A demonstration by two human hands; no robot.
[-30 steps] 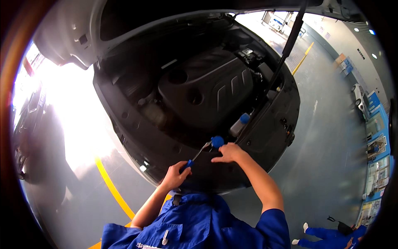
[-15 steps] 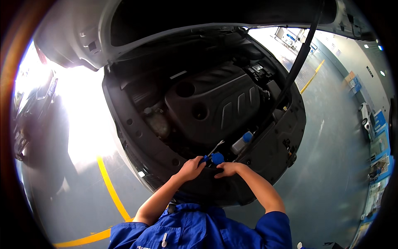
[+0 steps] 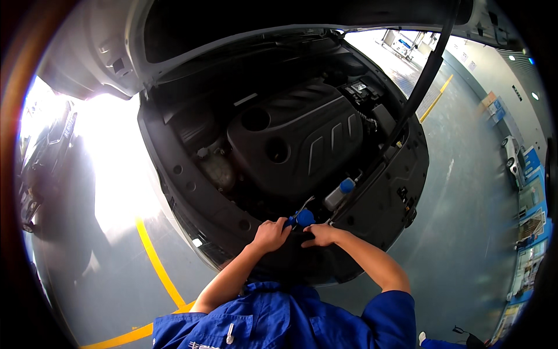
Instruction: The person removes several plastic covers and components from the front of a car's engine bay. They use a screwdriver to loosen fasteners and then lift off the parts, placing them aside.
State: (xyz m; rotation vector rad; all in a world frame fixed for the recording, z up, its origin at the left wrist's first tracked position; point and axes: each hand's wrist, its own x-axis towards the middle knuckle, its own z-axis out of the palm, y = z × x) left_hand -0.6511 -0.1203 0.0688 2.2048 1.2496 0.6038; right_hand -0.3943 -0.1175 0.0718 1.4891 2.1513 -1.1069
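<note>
Both hands are at the front edge of a car's engine bay. My left hand (image 3: 271,234) is closed around the blue handle of a tool (image 3: 306,203), whose thin, pale metal end points up into the bay. The fingers cover most of the handle, so its kind is unclear. Just right of it sits a round blue cap-like piece (image 3: 304,218); whether it joins the tool I cannot tell. My right hand (image 3: 321,235) lies at the black front panel (image 3: 279,262) beside the blue piece, thumb and fingers apart. Some of its fingertips are hidden.
A black engine cover (image 3: 317,142) fills the bay. Beyond my right hand stands a pale container (image 3: 335,199) with a blue cap (image 3: 347,185). A translucent tank (image 3: 219,173) is at the left. A dark strut (image 3: 419,81) rises toward the raised hood (image 3: 232,17).
The whole view has shifted slightly. Both hands keep nearly the same places, the left still closed around the blue handle and the right still beside the round blue piece.
</note>
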